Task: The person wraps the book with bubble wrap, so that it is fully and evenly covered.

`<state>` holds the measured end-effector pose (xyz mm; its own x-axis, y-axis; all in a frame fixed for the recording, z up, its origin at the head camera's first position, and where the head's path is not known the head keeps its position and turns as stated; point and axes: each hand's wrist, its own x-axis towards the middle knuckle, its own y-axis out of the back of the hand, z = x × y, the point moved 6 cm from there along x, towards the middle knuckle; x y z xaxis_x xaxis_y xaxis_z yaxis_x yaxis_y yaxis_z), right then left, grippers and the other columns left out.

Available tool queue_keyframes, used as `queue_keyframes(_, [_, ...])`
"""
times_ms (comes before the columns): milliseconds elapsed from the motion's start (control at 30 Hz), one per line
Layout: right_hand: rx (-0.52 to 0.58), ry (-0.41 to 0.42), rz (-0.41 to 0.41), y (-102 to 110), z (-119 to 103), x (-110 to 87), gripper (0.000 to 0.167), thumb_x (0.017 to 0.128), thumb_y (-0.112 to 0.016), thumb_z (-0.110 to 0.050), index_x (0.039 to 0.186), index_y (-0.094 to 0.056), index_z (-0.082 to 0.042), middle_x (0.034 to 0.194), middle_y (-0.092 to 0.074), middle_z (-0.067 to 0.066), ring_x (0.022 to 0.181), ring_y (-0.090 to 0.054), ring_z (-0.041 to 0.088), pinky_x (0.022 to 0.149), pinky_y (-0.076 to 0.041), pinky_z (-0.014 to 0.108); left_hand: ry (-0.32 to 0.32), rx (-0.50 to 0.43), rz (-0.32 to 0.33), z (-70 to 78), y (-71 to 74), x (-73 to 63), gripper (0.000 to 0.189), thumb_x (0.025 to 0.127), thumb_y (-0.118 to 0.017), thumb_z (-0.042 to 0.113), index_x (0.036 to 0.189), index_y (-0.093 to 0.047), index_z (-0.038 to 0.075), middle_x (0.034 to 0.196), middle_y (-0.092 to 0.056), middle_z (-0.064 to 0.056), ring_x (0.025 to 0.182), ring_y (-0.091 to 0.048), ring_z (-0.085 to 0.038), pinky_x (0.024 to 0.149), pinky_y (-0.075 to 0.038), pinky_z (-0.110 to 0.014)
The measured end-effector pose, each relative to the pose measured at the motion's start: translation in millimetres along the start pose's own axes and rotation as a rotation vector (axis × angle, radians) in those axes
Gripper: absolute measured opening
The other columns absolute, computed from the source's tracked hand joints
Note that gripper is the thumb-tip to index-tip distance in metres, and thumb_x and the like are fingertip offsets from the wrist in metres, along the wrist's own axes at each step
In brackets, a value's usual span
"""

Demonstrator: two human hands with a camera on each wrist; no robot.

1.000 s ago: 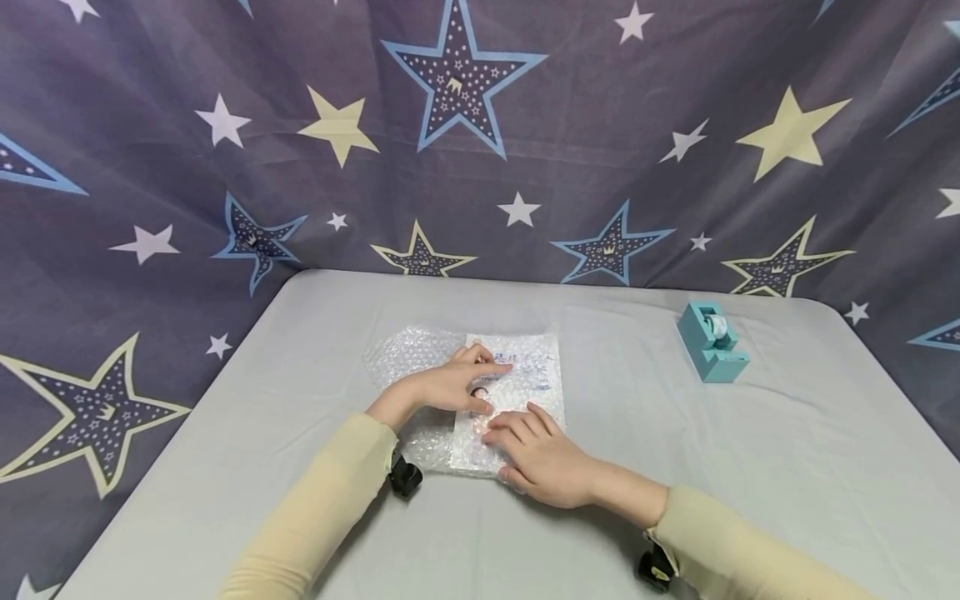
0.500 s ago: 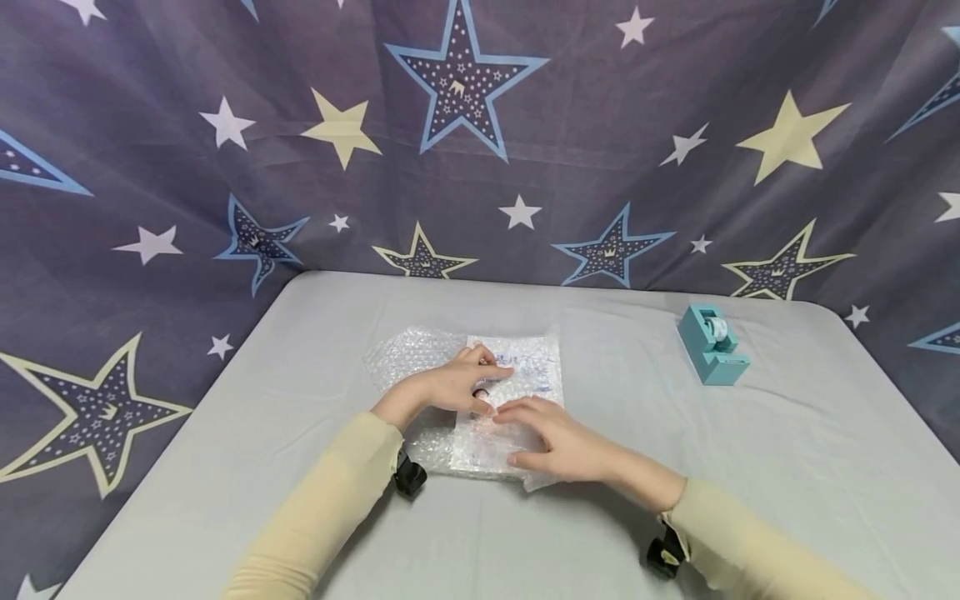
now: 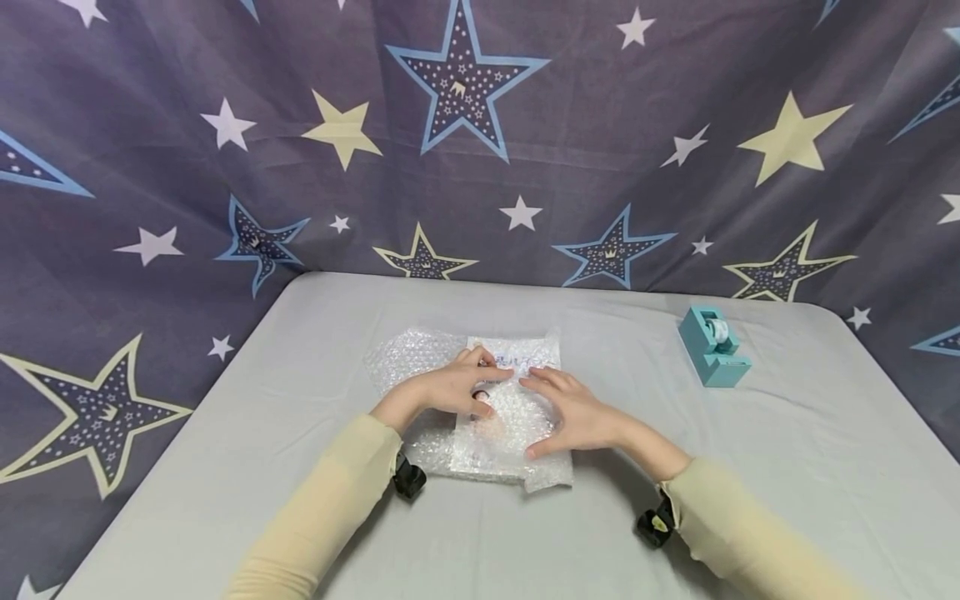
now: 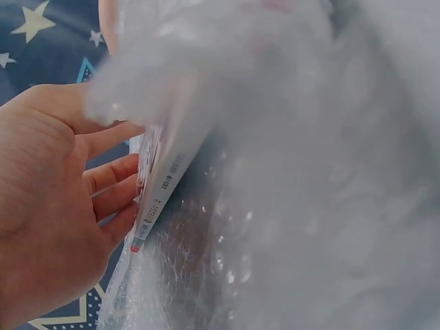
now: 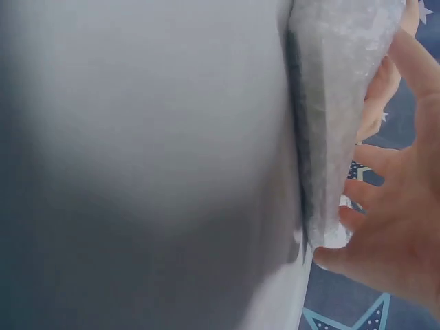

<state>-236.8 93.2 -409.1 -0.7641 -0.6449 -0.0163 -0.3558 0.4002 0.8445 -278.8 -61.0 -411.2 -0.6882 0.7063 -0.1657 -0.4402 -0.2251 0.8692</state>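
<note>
Left of the turquoise tape dispenser [image 3: 714, 350] and nearer the person, a thin book [image 4: 161, 179] lies on the table [image 3: 300, 375] in bubble wrap [image 3: 412, 358], loose plastic spreading on the side away from the dispenser. The 2 hands are apart: the left hand [image 3: 450, 386] rests spread over the book; the right hand [image 3: 581, 417], nearer the dispenser, lies splayed on the wrap, neither clamped. The book should be light, fairly stiff, its corners easily bent; the wrap soft, springy, slippery. Best hold: flat pressure mid-cover, plus a pinch along the edge facing the dispenser.
</note>
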Motion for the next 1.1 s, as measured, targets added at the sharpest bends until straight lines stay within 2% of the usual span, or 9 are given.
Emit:
queue_keyframes(367, [-0.049,-0.025,-0.055,-5.5,-2.1,3.0,0.105,0.062,-0.073,-0.057,0.143,-0.026,-0.01,0.148,-0.016,0.019,0.134,-0.015,0.039,0.104,-0.017,0.06,0.025,-0.072,0.011,-2.4,-0.9,-1.3,0.066,0.078,-0.068,0.028,0.138,-0.041,0.018,0.125,-0.036,-0.006,0.112,-0.032,-0.02,0.093,-0.036,-0.039])
queue_keyframes(633, [-0.057,-0.034,-0.023,-6.6,-2.5,2.4,0.104,0.061,-0.073,-0.058,0.142,-0.028,-0.011,0.148,-0.018,0.017,0.134,-0.016,0.038,0.104,-0.018,0.06,0.013,-0.115,0.05,-1.9,-0.3,-2.1,0.063,0.077,-0.069,0.027,0.134,-0.045,0.013,0.124,-0.037,-0.006,0.114,-0.033,-0.022,0.097,-0.035,-0.043])
queue_keyframes(900, [-0.057,-0.032,0.027,-5.9,-2.4,3.0,0.094,0.066,-0.071,-0.054,0.141,-0.032,-0.011,0.145,-0.024,0.018,0.131,-0.021,0.038,0.104,-0.02,0.059,0.003,-0.126,0.087,-3.0,-0.8,-4.0,0.062,0.078,-0.07,0.027,0.132,-0.045,0.008,0.126,-0.041,-0.008,0.12,-0.035,-0.025,0.101,-0.033,-0.046])
queue_keyframes(1100, [-0.039,-0.07,0.048,-5.9,-3.2,4.7,0.096,0.063,-0.074,-0.053,0.141,-0.033,-0.015,0.145,-0.025,0.016,0.13,-0.023,0.035,0.104,-0.021,0.058,-0.002,-0.149,0.137,-3.9,1.5,-8.6,0.064,0.077,-0.07,0.029,0.131,-0.045,0.006,0.13,-0.044,-0.009,0.123,-0.039,-0.026,0.103,-0.032,-0.046])
